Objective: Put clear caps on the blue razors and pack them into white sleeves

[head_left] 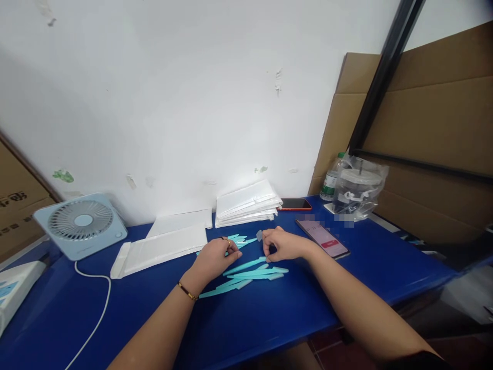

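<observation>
Slim turquoise eyebrow razors [257,275] lie in a loose, fanned group on the blue table, just below my hands. A second bunch of turquoise razors [238,240] is partly hidden behind my left hand [216,258]. The left fingers are pinched together over that bunch, and what they hold is hidden. My right hand [284,244] is closed, its fingers curled, with a small translucent cap [259,235] at the fingertips. Its thumb side comes close to the end of the uppermost razor in the near group.
Flat white boxes [248,203] are stacked by the wall, and more white boxes [165,252] lie to the left. A blue fan [82,223] with a white cable stands at far left. A phone [323,239], another phone [295,204], a bottle [329,182] and a bagged cup [358,190] are right.
</observation>
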### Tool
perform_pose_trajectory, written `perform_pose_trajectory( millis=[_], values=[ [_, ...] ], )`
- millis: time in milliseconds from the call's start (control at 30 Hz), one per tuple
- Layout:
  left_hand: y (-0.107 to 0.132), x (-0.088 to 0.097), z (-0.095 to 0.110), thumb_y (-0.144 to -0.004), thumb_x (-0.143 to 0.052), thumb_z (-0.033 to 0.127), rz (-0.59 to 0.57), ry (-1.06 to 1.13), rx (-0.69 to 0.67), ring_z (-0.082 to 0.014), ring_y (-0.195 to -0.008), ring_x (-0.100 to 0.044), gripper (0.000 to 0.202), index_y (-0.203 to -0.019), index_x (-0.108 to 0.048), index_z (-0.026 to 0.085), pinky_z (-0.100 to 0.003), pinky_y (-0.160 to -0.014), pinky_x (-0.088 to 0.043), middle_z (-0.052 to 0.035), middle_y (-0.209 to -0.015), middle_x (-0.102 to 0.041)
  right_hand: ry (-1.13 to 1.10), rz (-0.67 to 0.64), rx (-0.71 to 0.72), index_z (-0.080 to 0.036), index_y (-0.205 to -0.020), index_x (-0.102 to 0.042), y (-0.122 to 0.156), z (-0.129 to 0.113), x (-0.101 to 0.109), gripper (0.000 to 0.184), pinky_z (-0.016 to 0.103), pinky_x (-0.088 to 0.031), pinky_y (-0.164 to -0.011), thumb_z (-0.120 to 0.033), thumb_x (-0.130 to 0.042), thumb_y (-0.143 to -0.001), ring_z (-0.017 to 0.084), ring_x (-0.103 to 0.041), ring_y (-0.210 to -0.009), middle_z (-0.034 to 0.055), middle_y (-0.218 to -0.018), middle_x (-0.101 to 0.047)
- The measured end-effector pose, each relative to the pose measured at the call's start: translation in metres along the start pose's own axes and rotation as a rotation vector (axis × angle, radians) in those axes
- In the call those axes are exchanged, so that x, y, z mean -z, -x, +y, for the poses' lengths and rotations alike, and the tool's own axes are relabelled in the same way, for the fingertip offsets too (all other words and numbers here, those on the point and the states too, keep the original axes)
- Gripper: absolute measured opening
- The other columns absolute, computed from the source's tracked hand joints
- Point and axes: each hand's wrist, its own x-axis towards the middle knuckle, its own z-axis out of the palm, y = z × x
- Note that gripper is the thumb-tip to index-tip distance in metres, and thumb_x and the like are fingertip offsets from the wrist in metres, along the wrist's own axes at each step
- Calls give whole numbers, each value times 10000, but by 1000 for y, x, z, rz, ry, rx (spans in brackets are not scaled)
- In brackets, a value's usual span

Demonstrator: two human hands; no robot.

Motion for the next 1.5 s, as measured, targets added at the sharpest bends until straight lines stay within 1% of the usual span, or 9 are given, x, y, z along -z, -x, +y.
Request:
perform_pose_trajectory(
  millis=[100,400,633,767,900,1067,1167,1367,1500],
  values=[
    [1,-5,5,-823,-483,403,-44,9,-58,-162,-769,-583,246,-823,-654,227,-247,-643,-391,-11,-821,-655,1,62,7,-201,-723,-666,-5,-3,-5,120,337,-280,-840,-321,-671,-729,168,-531,-857,9,-868,-550],
    [-6,-3,-6,-825,-480,313,34,-42,-10,-152,-727,-569,194,-762,-635,216,-250,-625,-367,-12,-803,-636,53,183,-15,-194,-755,-650,-8,1,1,102,324,-271,-835,-295,-641,-772,146,-511,-823,15,-901,-530],
    [-5,7,-26,-769,-532,328,41,-90,159,-176,-776,-578,161,-824,-637,219,-267,-628,-372,-20,-834,-649,70,272,-149,-179,-755,-661,-4,12,7,137,318,-289,-808,-314,-669,-731,156,-523,-813,26,-896,-564],
    [1,9,-10,-778,-513,418,-16,39,44,-172,-792,-573,245,-857,-640,224,-258,-645,-389,-20,-863,-638,-25,123,-44,-200,-753,-679,4,1,13,176,319,-305,-849,-373,-652,-735,125,-530,-752,7,-882,-584],
    [7,1,14,-745,-544,477,-199,129,-78,-164,-740,-562,290,-812,-656,218,-244,-605,-380,-17,-822,-641,-30,-158,-44,-190,-726,-694,12,-1,17,262,255,-372,-679,-386,-763,-568,127,-524,-686,-2,-794,-596],
    [6,-6,19,-757,-531,445,-277,136,-41,-136,-612,-530,266,-740,-643,204,-236,-517,-332,-2,-707,-631,-60,-273,-51,-170,-698,-695,13,5,14,152,222,-365,-557,-273,-736,-594,117,-518,-639,3,-751,-607],
    [3,-2,7,-756,-531,431,-221,124,14,-137,-614,-536,252,-732,-633,202,-237,-524,-337,-1,-702,-629,-57,-180,-35,-164,-701,-688,11,8,14,104,219,-370,-568,-240,-709,-634,114,-509,-642,8,-759,-593],
    [2,18,-21,-735,-547,433,8,-22,221,-174,-735,-574,242,-760,-628,207,-258,-581,-360,-23,-801,-645,53,201,-187,-163,-695,-663,8,17,17,88,234,-374,-617,-243,-692,-670,138,-523,-708,32,-825,-577],
    [4,20,-15,-708,-580,445,31,2,177,-182,-798,-576,264,-831,-636,219,-261,-631,-378,-21,-864,-637,-13,145,-46,-185,-825,-676,2,4,10,194,243,-378,-670,-325,-694,-693,137,-528,-752,26,-884,-563]
  ],
)
